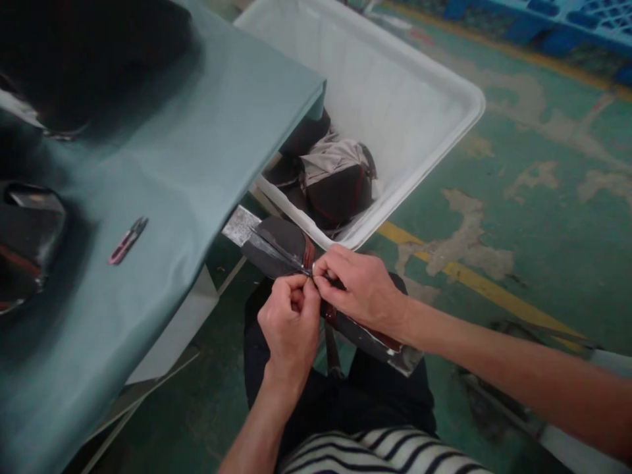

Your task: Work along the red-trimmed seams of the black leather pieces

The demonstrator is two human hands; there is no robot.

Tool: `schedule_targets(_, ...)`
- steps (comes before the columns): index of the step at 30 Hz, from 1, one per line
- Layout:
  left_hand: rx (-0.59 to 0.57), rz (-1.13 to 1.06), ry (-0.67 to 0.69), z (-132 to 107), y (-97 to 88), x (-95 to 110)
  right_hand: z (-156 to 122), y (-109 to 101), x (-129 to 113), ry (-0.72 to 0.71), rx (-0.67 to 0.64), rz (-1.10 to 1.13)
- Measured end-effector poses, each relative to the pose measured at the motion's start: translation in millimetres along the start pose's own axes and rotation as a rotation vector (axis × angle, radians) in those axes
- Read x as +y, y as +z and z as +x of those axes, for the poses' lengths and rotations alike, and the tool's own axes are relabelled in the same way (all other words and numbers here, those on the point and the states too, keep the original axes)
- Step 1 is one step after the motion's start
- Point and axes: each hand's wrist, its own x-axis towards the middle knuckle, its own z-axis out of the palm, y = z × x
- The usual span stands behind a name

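A dark grey fabric piece (276,245) with reddish-brown trim is stretched along a narrow metal plate (239,225) above my lap. Down its middle runs a zipper (284,253). My left hand (291,322) is closed, thumb and forefinger pinched at the zipper near the middle of the piece. Right against it, my right hand (360,286) is also closed, its fingertips pinching the zipper from the other side. The fingertips of both hands nearly touch. Whatever small part lies between them is mostly hidden.
A green-covered table (162,151) at left holds pink-handled thread snips (127,241), a dark fabric item (29,243) and a large black item (99,59). Beyond its corner, a white bin (395,85) contains dark sewn pieces (340,187). Blue pallets (567,26) stand at upper right.
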Motion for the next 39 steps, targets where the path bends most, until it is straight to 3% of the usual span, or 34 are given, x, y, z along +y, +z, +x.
schedule_targets(5,0.062,-0.035,0.014,-0.2,5.8,-2.2,-1.2,3.6,2.2,-0.013,0.028,0.022)
schedule_targets(11,0.068,-0.119,-0.037,-4.5,10.9,-1.5,0.9,8.4,4.1,-0.024,0.17,0.06)
schedule_targets(17,0.119,-0.157,-0.063,-6.2,13.6,-0.4,2.8,7.2,8.1,-0.076,0.136,0.045)
schedule_targets(23,0.08,-0.069,-0.026,-8.1,11.7,-4.6,4.5,-13.9,-6.0,-0.239,0.002,-0.264)
schedule_targets(26,0.104,-0.001,-0.025,-8.8,13.9,-5.0,8.8,-16.4,-12.3,-0.209,-0.036,-0.379)
schedule_targets(29,0.108,0.036,-0.036,-8.6,16.6,-4.5,10.1,-8.6,-8.1,-0.158,0.006,-0.32)
schedule_targets(34,0.121,0.069,-0.049,-9.4,14.3,-1.1,5.4,5.9,3.6,-0.218,0.123,-0.218)
schedule_targets(39,0.096,0.077,-0.066,-9.9,11.8,1.1,4.7,5.2,2.0,-0.215,0.091,-0.235)
